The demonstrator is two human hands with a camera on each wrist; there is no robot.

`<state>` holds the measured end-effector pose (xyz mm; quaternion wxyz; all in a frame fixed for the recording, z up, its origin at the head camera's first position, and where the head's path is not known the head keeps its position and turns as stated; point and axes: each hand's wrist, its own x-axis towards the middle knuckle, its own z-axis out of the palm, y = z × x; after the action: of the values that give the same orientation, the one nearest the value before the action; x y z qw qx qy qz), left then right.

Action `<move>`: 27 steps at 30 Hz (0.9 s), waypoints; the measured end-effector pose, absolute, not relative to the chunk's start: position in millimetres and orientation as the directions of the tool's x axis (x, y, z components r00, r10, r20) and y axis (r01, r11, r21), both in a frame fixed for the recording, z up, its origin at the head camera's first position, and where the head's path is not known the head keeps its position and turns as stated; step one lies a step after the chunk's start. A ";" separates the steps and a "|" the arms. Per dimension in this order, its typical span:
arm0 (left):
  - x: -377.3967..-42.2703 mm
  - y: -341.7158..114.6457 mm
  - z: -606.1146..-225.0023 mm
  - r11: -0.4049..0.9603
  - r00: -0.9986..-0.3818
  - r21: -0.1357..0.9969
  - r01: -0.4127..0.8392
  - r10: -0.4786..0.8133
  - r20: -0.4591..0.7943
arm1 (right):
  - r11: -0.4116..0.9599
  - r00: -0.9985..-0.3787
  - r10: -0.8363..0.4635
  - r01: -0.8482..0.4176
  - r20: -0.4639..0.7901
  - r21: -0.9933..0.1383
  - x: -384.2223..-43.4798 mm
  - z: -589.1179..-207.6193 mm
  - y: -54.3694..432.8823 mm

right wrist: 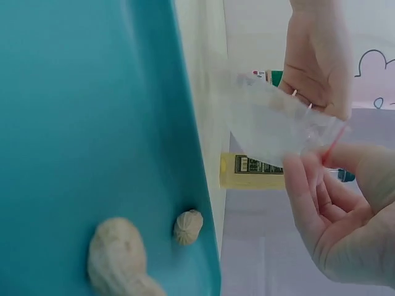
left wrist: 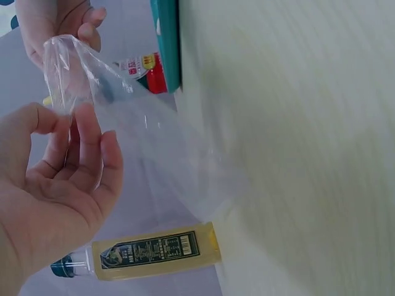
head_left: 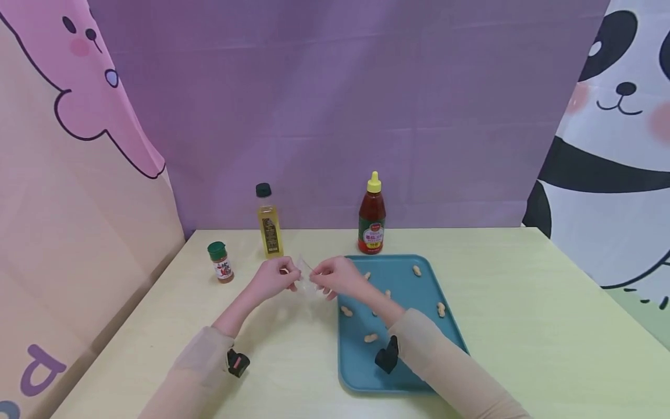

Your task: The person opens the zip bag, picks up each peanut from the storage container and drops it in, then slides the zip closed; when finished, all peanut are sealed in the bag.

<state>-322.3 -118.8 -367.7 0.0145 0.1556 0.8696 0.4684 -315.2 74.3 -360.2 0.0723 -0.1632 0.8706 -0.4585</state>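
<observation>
Grip: L hand (head_left: 273,278) & R hand (head_left: 339,276) each pinching top of clear bag (left wrist: 151,139), held up over tabletop (head_left: 523,302), just L of blue tray (head_left: 388,384). Progress, prob. early: bag's in hand, nothing seen inside; can't tell if mouth's parted; peanuts (head_left: 441,309) loose on tray, none bagged. Bag's thin, see-thru, creased up top w/ red strip (right wrist: 334,145), lower part approx. flat. Further out: oil btl. (head_left: 270,231), ketchup btl. (head_left: 372,224), sm. green-cap jar (head_left: 223,267).
</observation>
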 end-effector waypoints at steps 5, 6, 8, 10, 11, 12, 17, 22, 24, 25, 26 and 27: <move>-324.1 -122.2 -365.6 0.531 -0.939 0.794 0.296 0.316 0.139 | 0.564 -0.950 -0.312 -0.203 0.021 -0.801 -317.2 -362.3 77.0; -324.6 -123.6 -365.2 0.540 -0.936 0.783 0.307 0.319 0.147 | 0.569 -0.951 -0.309 -0.200 0.018 -0.798 -317.6 -362.6 78.2; -325.5 -126.4 -364.2 0.568 -0.933 0.754 0.329 0.321 0.165 | 0.571 -0.950 -0.311 -0.201 0.017 -0.796 -318.6 -363.4 80.7; -325.6 -128.9 -362.7 0.599 -0.930 0.722 0.345 0.321 0.178 | 0.566 -0.949 -0.316 -0.201 0.015 -0.800 -318.7 -362.2 83.0; -325.6 -130.0 -361.6 0.613 -0.927 0.705 0.357 0.324 0.188 | 0.561 -0.947 -0.321 -0.203 0.016 -0.803 -319.0 -361.8 84.1; -325.5 -131.0 -360.7 0.626 -0.923 0.685 0.371 0.329 0.199 | 0.553 -0.946 -0.325 -0.205 0.017 -0.807 -318.9 -360.8 85.0; -325.3 -133.0 -358.3 0.664 -0.905 0.622 0.416 0.366 0.215 | 0.545 -0.942 -0.334 -0.220 0.031 -0.809 -318.9 -356.9 88.3; -326.1 -131.5 -362.8 0.666 -0.906 0.616 0.421 0.346 0.244 | 0.525 -0.950 -0.307 -0.221 0.059 -0.822 -320.4 -356.7 89.7; -326.4 -129.7 -365.0 0.653 -0.906 0.629 0.422 0.322 0.274 | 0.510 -0.954 -0.291 -0.222 0.076 -0.831 -320.9 -356.6 89.6; -326.2 -128.4 -365.7 0.640 -0.908 0.644 0.418 0.310 0.281 | 0.500 -0.956 -0.283 -0.221 0.083 -0.837 -321.3 -356.5 89.2; -325.8 -127.0 -366.2 0.624 -0.909 0.662 0.416 0.306 0.282 | 0.492 -0.957 -0.274 -0.220 0.090 -0.842 -321.7 -356.2 88.8; -325.1 -125.2 -366.3 0.601 -0.908 0.682 0.416 0.312 0.279 | 0.485 -0.958 -0.268 -0.223 0.100 -0.845 -321.8 -356.0 88.4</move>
<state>-325.1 -125.2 -366.3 -0.0654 0.2038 0.8924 0.3972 -321.8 88.4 -356.0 0.0228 -0.1426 0.8614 -0.4869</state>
